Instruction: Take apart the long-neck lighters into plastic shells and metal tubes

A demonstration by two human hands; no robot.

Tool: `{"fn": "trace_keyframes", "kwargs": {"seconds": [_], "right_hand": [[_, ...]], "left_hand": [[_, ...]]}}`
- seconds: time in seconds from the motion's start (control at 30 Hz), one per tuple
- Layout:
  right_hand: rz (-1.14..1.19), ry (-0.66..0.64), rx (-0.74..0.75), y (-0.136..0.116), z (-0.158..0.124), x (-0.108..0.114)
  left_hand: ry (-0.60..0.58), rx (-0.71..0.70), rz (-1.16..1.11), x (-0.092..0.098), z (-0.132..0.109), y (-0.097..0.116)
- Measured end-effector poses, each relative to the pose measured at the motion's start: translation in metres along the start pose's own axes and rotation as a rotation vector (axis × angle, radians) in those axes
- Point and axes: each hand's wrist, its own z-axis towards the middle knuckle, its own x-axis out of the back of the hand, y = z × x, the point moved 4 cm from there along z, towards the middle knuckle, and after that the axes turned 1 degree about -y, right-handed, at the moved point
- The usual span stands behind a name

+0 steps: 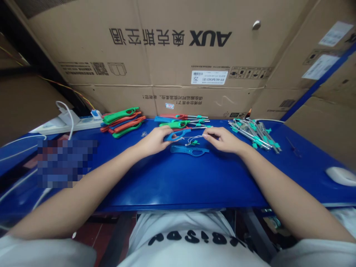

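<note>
Head view has a blue table (172, 185) against cardboard (167, 55), forearms (111, 168) stretched forward, left hand (154, 141) pinching a blue handle (178, 135), right hand (224, 140) pinching white wire (196, 137).

Right ahead of you, upside down on the cardboard panel (172, 52), there it is in big black print: AUX, followed by 奥克斯空调! Below that, you get a white label (209, 77) showing 25 and a model line starting KFR, the rest too fine to trust. Off to your left runs a QR code (99, 68); to your right, a row of handling pictograms (250, 73). Lower down, still inverted, you read 师傅您辛苦了! and 谢谢您! The small sticker (169, 106) stays too blurred to call. And on your white shirt (191, 248), black letters, inverted: B, i, S come through.
</note>
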Motion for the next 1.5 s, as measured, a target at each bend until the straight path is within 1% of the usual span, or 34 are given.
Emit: {"fn": "trace_keyframes", "kwargs": {"seconds": [0.13,0.23,0.3,0.37,0.43,0.5,0.6,0.67,0.73,0.8,0.87,0.93,1.03,1.07,1.1,1.17,1.23,1.33,1.37,1.43,1.5], "right_hand": [[-0.004,-0.026,0.014,-0.002,0.004,-0.007],[0.034,0.001,0.000,0.004,0.003,-0.004],[0.076,0.064,-0.031,0.012,0.000,0.003],[0.116,0.144,-0.066,0.018,-0.003,0.010],[0.140,0.197,-0.078,0.017,-0.003,0.012],[0.174,0.216,-0.070,0.008,-0.002,0.007],[0.266,0.189,-0.086,-0.011,0.002,-0.011],[0.293,0.118,-0.100,-0.022,0.004,-0.024],[0.263,0.051,-0.103,-0.029,0.005,-0.034],[0.243,0.007,-0.104,-0.030,0.005,-0.039],[0.272,-0.029,-0.103,-0.028,0.005,-0.040],[0.226,-0.035,-0.100,-0.024,0.005,-0.038],[-0.059,0.011,-0.128,-0.016,0.005,-0.031],[-0.146,0.016,-0.150,-0.013,0.004,-0.029],[-0.204,0.013,-0.176,-0.010,0.004,-0.029],[-0.235,-0.021,-0.218,-0.006,0.004,-0.031],[-0.202,-0.086,-0.232,-0.003,0.004,-0.035],[-0.168,-0.184,-0.221,-0.001,0.005,-0.039],[-0.188,-0.185,-0.218,0.000,0.005,-0.037],[-0.271,-0.139,-0.234,0.004,0.004,-0.025],[-0.391,-0.045,-0.325,0.015,0.001,-0.004]], "left_hand": [[-0.027,0.087,0.166,0.000,0.001,-0.002],[-0.018,0.176,0.290,0.006,-0.002,-0.014],[0.024,0.259,0.322,0.014,-0.005,-0.027],[0.108,0.325,0.254,0.021,-0.006,-0.035],[0.192,0.343,0.066,0.020,-0.006,-0.032],[0.215,0.355,-0.228,0.007,-0.005,-0.018],[0.109,0.473,-0.750,-0.025,-0.005,0.013],[0.054,0.532,-1.004,-0.042,-0.007,0.031],[0.032,0.558,-1.174,-0.051,-0.009,0.041],[0.025,0.566,-1.248,-0.053,-0.010,0.042],[0.015,0.557,-1.205,-0.051,-0.011,0.038],[0.047,0.506,-1.036,-0.046,-0.010,0.031],[0.132,0.374,-0.652,-0.038,-0.010,0.025],[0.139,0.315,-0.532,-0.037,-0.010,0.025],[0.126,0.254,-0.430,-0.037,-0.010,0.026],[0.076,0.151,-0.288,-0.040,-0.010,0.029],[0.027,0.110,-0.221,-0.044,-0.010,0.031],[-0.030,0.119,-0.156,-0.042,-0.010,0.028],[-0.050,0.120,-0.135,-0.040,-0.010,0.026],[-0.090,0.119,-0.099,-0.034,-0.012,0.021],[-0.126,0.116,-0.075,-0.028,-0.014,0.015]]}}
